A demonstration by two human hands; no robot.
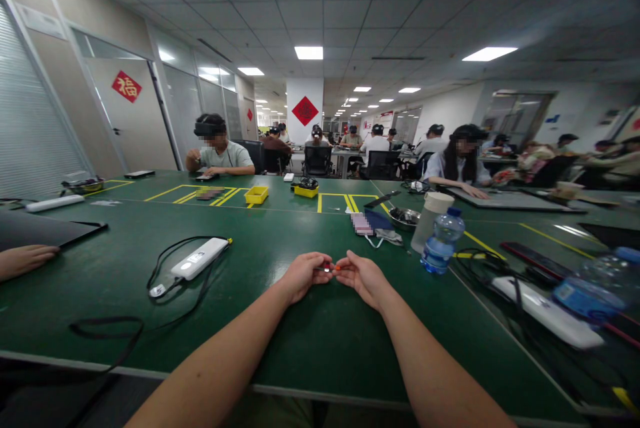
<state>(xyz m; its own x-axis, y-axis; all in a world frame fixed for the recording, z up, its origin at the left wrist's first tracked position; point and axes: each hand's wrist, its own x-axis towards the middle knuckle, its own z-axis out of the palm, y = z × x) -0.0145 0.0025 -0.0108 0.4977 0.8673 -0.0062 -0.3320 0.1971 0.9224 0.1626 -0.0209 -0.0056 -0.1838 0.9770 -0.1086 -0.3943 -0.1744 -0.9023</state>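
Observation:
My left hand (306,273) and my right hand (361,276) rest close together on the green table (310,341), fingertips nearly touching. Both are closed in a pinch on one small thin object (331,269) with a metallic part on the left and an orange-red part on the right. It is too small to name. Both forearms stretch out from the near table edge.
A white power bank (199,259) with a black cable lies to the left. A water bottle (442,241), a white cup, a metal bowl and a face mask stand to the right. Another person's hand (25,260) rests at the far left. Several people sit at tables behind.

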